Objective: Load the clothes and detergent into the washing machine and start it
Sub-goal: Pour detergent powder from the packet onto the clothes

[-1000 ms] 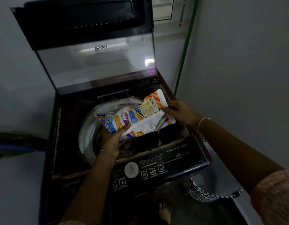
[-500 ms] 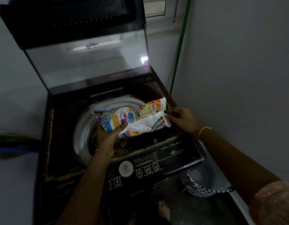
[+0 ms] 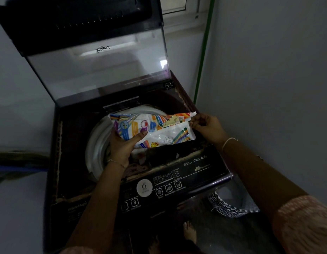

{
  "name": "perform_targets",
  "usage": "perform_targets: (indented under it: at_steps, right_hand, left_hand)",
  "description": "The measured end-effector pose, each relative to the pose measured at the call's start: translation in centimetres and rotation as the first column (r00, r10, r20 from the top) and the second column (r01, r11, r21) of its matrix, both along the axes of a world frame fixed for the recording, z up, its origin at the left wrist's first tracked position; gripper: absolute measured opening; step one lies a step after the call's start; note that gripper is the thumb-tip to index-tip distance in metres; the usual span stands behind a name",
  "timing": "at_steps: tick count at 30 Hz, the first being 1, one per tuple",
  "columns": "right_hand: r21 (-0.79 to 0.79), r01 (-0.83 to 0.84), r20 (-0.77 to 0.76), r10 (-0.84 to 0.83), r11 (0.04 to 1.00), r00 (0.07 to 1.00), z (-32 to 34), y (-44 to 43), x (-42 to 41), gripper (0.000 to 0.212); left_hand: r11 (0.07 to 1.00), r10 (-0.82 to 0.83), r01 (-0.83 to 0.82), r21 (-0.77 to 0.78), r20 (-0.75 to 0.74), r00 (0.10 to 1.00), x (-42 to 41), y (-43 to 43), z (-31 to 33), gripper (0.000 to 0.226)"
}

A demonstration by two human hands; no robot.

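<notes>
While I stand at the washing machine [image 3: 71, 143], whose lid [image 3: 104, 70] is propped upright along its back edge, I hold the detergent packet [image 3: 159, 129] in both hands above the open drum [image 3: 96, 143]. The packet lies almost flat and crosswise, its printed face turned up toward me, over the front right part of the drum opening. My left hand [image 3: 122, 143] cups the packet's left end from below, fingers curled underneath and the thumb pressed across the printed face. My right hand [image 3: 206, 127] pinches the packet's top right corner between thumb and fingertips, the other fingers bent in. Beneath the packet the drum is too dark for me to tell what lies inside. Along the machine's front edge runs the control panel [image 3: 177, 180], its buttons and round label just below my left wrist. On the floor [image 3: 250, 235] by the machine's front right corner stands a basket [image 3: 230, 208] with a black-and-white zigzag pattern, and my bare foot [image 3: 190, 233] shows close to the machine's front.
</notes>
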State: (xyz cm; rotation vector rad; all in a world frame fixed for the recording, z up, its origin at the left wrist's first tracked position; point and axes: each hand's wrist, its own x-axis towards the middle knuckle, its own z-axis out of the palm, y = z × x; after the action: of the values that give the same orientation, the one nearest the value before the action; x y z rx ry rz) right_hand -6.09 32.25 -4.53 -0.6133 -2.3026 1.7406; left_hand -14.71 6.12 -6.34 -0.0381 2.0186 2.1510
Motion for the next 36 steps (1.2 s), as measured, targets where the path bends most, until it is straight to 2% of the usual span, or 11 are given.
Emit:
perform_targets:
  at_steps: [7, 11, 13, 16, 21, 25, 29, 36]
  right_hand:
    - [-0.128, 0.029, 0.018, -0.027, 0.991, 0.999, 0.6, -0.2, 0.0, 0.017]
    - [-0.151, 0.05, 0.007, -0.05, 0.987, 0.999, 1.0, -0.6, -0.1, 0.017]
    - [-0.155, 0.063, 0.012, -0.062, 0.986, 0.998, 1.4, -0.7, 0.0, 0.024]
    - [-0.192, 0.066, 0.02, -0.063, 0.979, 0.998, 1.6, -0.6, 0.0, 0.02]
    - [-0.202, 0.106, 0.029, -0.103, 0.974, 0.994, 1.7, -0.7, -0.1, 0.026]
    - [-0.245, 0.109, 0.039, -0.103, 0.963, 0.994, 1.8, -0.8, -0.2, 0.014]
    - [-0.256, 0.116, 0.035, -0.111, 0.96, 0.993, 1.9, -0.8, -0.1, 0.017]
    - [-0.3, 0.098, 0.051, -0.087, 0.949, 0.995, 2.1, -0.8, 0.1, 0.011]
  left_hand:
    - [1.0, -0.007, 0.007, -0.014, -0.014, 1.0, -0.6, 0.4, 1.2, 0.06]
    - [0.997, -0.053, 0.048, -0.062, -0.089, 0.995, -1.3, 0.6, 1.8, 0.054]
    - [0.995, -0.068, 0.059, -0.077, -0.115, 0.991, -1.9, 0.6, 2.0, 0.058]
    - [0.991, -0.098, 0.084, -0.106, -0.136, 0.986, -2.5, 0.5, 2.3, 0.071]
    - [0.989, -0.105, 0.087, -0.122, -0.146, 0.984, -2.9, 0.7, 2.6, 0.065]
    - [0.983, -0.107, 0.083, -0.164, -0.145, 0.984, -3.2, 0.7, 2.8, 0.059]
    - [0.982, -0.113, 0.089, -0.166, -0.138, 0.984, -3.4, 0.7, 2.9, 0.067]
    - [0.981, -0.117, 0.093, -0.17, -0.136, 0.984, -3.7, 0.7, 3.0, 0.064]
